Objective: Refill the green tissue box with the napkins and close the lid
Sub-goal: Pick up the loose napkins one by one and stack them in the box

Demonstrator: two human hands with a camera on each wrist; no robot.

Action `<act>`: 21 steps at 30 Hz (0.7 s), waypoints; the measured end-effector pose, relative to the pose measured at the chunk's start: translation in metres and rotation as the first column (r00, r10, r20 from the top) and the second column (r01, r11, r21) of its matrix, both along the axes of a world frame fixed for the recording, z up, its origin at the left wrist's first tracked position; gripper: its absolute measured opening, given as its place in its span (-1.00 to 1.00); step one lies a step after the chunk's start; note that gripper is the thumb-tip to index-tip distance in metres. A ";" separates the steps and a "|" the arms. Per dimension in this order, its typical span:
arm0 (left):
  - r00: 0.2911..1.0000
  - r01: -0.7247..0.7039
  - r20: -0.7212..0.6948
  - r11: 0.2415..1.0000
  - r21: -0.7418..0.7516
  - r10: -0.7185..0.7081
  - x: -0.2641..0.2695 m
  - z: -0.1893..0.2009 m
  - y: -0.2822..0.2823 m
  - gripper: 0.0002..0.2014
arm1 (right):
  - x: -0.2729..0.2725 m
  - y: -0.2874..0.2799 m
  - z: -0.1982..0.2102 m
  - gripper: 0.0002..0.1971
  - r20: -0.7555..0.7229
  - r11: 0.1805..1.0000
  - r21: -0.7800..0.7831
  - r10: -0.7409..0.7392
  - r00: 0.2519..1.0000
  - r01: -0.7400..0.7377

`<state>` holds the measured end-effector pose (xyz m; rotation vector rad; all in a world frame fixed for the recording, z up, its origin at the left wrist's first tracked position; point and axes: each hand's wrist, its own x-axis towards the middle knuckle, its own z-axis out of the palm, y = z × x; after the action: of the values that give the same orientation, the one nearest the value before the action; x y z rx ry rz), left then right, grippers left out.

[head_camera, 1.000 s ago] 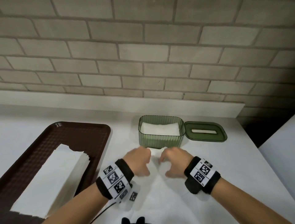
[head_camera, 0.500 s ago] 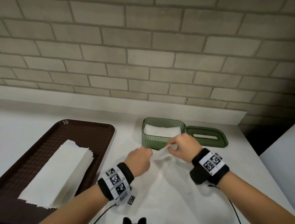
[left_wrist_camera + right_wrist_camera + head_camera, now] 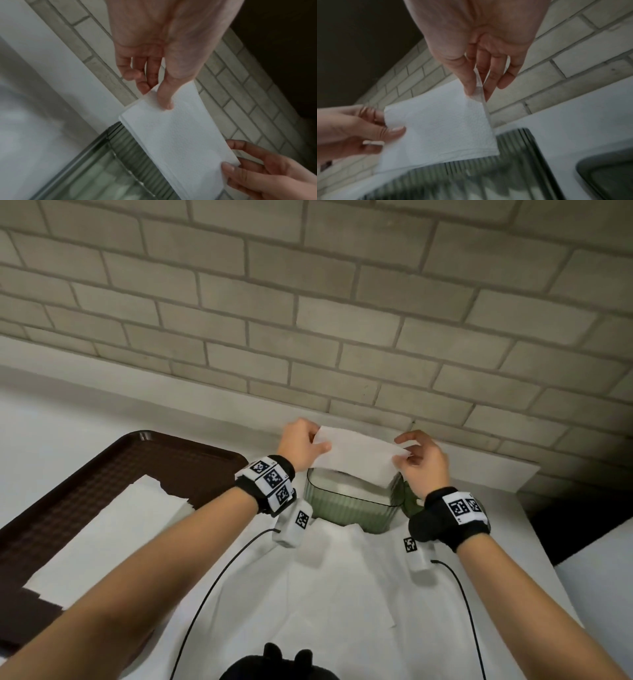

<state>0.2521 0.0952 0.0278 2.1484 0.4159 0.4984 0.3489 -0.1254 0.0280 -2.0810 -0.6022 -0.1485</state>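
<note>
Item: folded napkin (image 3: 356, 458), my hands (image 3: 301, 445) (image 3: 423, 462) pinching its ends above green tissue box (image 3: 352, 508); I'd lower it level, toward 6 o'clock.

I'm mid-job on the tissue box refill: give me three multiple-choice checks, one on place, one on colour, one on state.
1. Where is the folded napkin?
A. On the tray
B. Held above the open green tissue box
C. Under the lid

2. What colour is the tray on the left?
A. Dark brown
B. Blue
C. White

3. How is the napkin held?
A. Left hand only
B. Lying loose
C. Pinched at both ends by both hands

Answers: B, it hangs over the box rim; A, the tray is brown; C, the right hand pinches the other end.
</note>
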 end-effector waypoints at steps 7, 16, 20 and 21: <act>0.976 0.061 -0.219 0.959 0.276 0.001 0.015 -0.019 -0.006 -0.45 | 0.008 0.002 -0.028 -0.65 -0.026 0.979 -0.197 -0.066 0.998 0.059; 0.880 0.436 -0.437 0.687 0.581 -0.188 0.020 -0.011 -0.016 -0.82 | -0.010 0.015 -0.025 -0.57 0.095 0.746 -0.664 0.155 0.983 -0.053; 0.675 0.632 -0.727 0.607 0.483 -0.125 0.020 -0.014 -0.029 -0.72 | -0.017 0.024 -0.036 -0.19 -0.132 0.506 -0.843 0.137 0.982 -0.184; 0.644 0.645 -0.757 0.611 0.459 -0.111 0.020 -0.015 -0.031 -0.71 | -0.016 0.024 -0.038 -0.16 -0.179 0.473 -0.856 0.111 0.978 -0.210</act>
<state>0.2720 0.0647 0.0124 3.0535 0.0557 -0.5487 0.3328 -0.1010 -0.0096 -2.9785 -0.9409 0.4973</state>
